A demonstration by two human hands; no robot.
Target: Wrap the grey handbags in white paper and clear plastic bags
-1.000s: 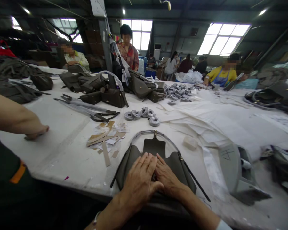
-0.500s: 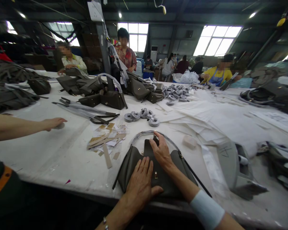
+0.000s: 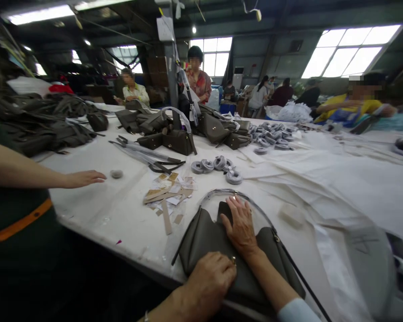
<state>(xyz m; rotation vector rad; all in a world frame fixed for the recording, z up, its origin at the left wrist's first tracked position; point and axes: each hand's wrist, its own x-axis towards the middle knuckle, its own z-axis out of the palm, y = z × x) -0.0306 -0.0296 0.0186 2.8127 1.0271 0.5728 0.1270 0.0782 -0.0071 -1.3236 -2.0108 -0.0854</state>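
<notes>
A dark olive handbag (image 3: 201,241) lies at the table's near edge, with its flap (image 3: 224,210) raised toward the far side. Its plastic-wrapped handle (image 3: 218,191) arches beyond the flap, and a thin dark strap (image 3: 298,268) runs down the right side. My left hand (image 3: 208,277) is closed low on the bag's front, fingertips curled at the small gold clasp (image 3: 233,261); what lies under the fingers is partly hidden. Resting over the flap, my right hand (image 3: 241,223) is open, its fingers stretched toward the handle.
Paper tags and card strips (image 3: 166,197) lie left of the bag. Wrapped coils (image 3: 234,177) sit beyond it, before more handbags (image 3: 181,141). White sheets (image 3: 309,179) spread rightward. A co-worker's hand (image 3: 87,178) reaches in at left near a grey lump (image 3: 116,174).
My left hand has gone from lying flat on the bag to curled fingers at the clasp. My right hand has shifted slightly over the flap. The view has turned left.
</notes>
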